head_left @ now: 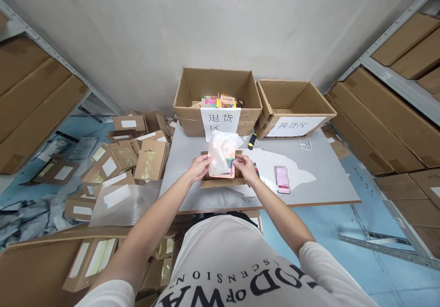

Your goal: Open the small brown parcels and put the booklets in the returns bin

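Observation:
Between my hands is a flat pink booklet-like item with a coloured picture, largely covered by whitish, see-through wrapping. My left hand pinches its left edge. At its right edge, the fingers of my right hand are closed on the item near the picture. Directly below is an open small cardboard box, its front flap folded out toward me. Whether anything else lies inside that box is hidden by the item and my hands.
Behind stand a large carton of colourful packs and another open carton, both with paper signs. A yellow-black cutter, white paper and a phone-like pink object lie on the grey table. Small boxes pile up left.

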Demonstrator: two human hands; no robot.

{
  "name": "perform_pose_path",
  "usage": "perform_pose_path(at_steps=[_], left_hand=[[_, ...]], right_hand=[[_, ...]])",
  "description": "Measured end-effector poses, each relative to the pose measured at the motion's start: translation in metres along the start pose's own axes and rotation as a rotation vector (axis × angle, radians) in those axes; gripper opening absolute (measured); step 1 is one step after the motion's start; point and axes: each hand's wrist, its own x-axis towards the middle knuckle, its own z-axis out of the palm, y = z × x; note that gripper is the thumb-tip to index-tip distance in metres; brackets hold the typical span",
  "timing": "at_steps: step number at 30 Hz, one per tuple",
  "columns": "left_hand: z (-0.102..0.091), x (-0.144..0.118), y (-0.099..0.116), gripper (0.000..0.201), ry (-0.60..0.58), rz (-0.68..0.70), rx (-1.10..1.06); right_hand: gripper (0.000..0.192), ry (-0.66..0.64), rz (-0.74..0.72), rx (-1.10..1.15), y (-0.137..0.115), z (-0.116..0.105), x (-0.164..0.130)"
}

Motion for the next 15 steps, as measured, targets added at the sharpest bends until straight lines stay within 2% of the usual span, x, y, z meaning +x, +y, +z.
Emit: perform_pose_path(at_steps=[2,5,11,15], left_hand=[[0.001,-0.001,-0.002,0.022,0.016,0.003,-0.029],[0.003,-0.002,0.0,0.02,0.054,0.014,-0.035],[0.003,-0.004,0.009,0.02,0.061,0.054,-0.087],[-0.006,-0.005,0.016,0.023,0.093,0.104,-0.1]], right_hand=[[0.045,-0.072,0.015,0.026,0.005,0.011,-0.005],[0.041,-0.087,0.034,0.092,0.003,0.019,-0.003],[0.044,-0.141,0.004,0.205,-0.004,0.015,0.004],[0.045,-0.103,0.019,0.25,-0.003,0.011,0.009]])
